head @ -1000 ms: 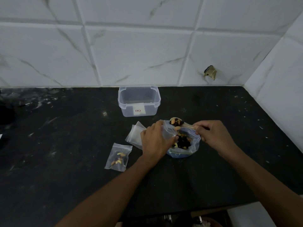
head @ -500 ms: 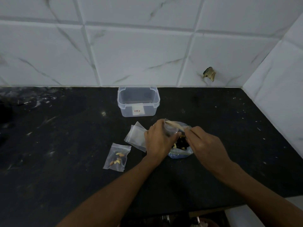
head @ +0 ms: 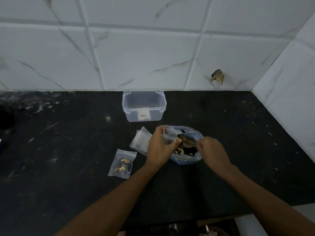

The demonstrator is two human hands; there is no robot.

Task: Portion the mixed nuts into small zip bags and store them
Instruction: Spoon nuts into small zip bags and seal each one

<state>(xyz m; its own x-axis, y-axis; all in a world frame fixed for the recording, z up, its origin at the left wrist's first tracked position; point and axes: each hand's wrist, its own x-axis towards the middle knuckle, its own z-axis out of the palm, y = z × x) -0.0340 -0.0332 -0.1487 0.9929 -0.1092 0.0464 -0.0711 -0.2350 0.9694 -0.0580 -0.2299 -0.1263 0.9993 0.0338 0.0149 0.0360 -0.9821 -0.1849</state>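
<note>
**Hands over the nut bag**

Left hand [head: 161, 147] gripped an open small zip bag [head: 169, 136]; right hand [head: 213, 150] pinched a spoon [head: 188, 143] above the large nut bag [head: 196, 133]. Left lay a filled bag [head: 122, 163]; beyond, a clear container [head: 144, 106].

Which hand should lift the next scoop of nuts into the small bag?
Right. The right hand already pinches the spoon, whose bowl sits in the big nut bag. The left hand is occupied, its grip holding the small zip bag open beside it.
</note>
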